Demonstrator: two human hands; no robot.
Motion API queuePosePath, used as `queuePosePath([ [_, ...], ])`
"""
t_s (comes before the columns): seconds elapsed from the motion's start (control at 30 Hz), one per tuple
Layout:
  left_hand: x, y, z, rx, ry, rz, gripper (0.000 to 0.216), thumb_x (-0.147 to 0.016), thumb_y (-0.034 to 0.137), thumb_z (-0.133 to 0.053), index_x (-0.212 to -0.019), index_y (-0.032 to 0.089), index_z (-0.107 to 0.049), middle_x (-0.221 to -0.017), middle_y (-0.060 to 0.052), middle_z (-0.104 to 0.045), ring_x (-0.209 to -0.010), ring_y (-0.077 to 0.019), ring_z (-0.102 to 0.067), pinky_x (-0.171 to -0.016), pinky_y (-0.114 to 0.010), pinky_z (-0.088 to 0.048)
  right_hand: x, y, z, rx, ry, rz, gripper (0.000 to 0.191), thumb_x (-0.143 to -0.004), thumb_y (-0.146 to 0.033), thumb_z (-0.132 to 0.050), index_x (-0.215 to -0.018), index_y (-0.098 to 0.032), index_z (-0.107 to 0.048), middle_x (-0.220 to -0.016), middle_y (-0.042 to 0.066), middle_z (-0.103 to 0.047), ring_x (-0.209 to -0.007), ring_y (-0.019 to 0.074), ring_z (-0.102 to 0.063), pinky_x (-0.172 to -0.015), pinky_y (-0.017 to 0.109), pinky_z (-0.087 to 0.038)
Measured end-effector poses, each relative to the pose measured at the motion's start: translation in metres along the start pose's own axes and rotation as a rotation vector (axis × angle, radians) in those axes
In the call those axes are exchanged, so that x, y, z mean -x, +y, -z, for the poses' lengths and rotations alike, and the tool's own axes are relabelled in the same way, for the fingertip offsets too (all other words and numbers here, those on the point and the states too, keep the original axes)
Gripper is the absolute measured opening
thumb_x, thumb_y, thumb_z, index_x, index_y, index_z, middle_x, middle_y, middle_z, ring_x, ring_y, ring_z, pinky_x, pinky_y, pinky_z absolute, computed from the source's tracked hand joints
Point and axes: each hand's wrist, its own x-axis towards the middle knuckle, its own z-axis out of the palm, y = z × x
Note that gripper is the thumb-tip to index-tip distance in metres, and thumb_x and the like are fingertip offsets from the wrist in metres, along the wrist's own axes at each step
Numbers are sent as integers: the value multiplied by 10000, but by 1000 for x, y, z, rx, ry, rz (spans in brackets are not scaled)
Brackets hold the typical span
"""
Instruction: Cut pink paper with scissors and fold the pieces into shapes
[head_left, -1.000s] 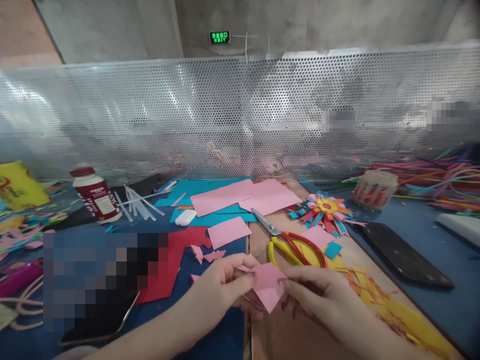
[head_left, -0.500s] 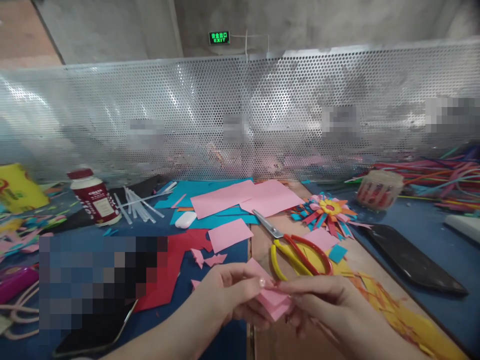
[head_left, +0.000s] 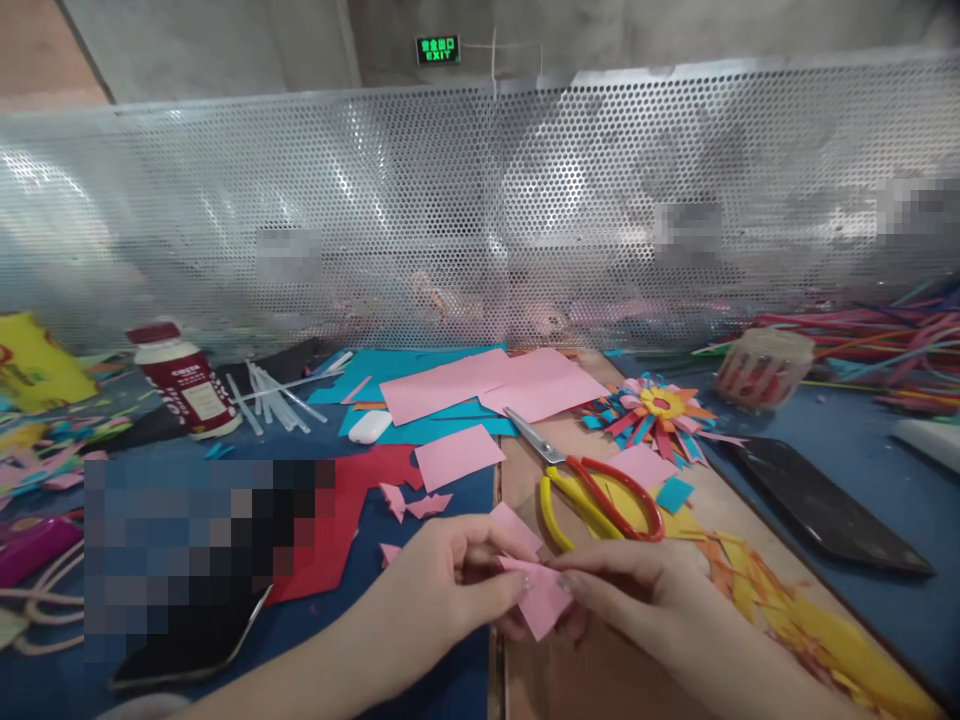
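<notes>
pink paper (head_left: 541,600) reopened, left hand (head_left: 442,590), right hand (head_left: 637,595), both grips pinching it

A shared craft workshop, by the look of it: the tabletop (head_left: 420,660) is strewn with cut coloured paper (head_left: 491,385), scissors (head_left: 592,490), a glue bottle (head_left: 186,385) and a finished paper flower (head_left: 660,410), fenced by a perforated metal divider (head_left: 480,210) beneath an exit sign (head_left: 439,49) on a bare concrete wall.
</notes>
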Motion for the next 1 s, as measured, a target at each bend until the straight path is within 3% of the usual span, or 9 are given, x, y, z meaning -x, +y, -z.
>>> queuePosePath([
  [1.0, 3, 1, 1, 19, -22, 23, 198, -707, 172, -608, -902, 140, -604, -744, -8, -658, -681, -119, -640, -671, -255, -535, 1, -1, 0, 35, 38, 5, 186, -765, -342, -567, -827, -223, -696, -750, 20, -695, -659, 147, -642, -616, 214, -508],
])
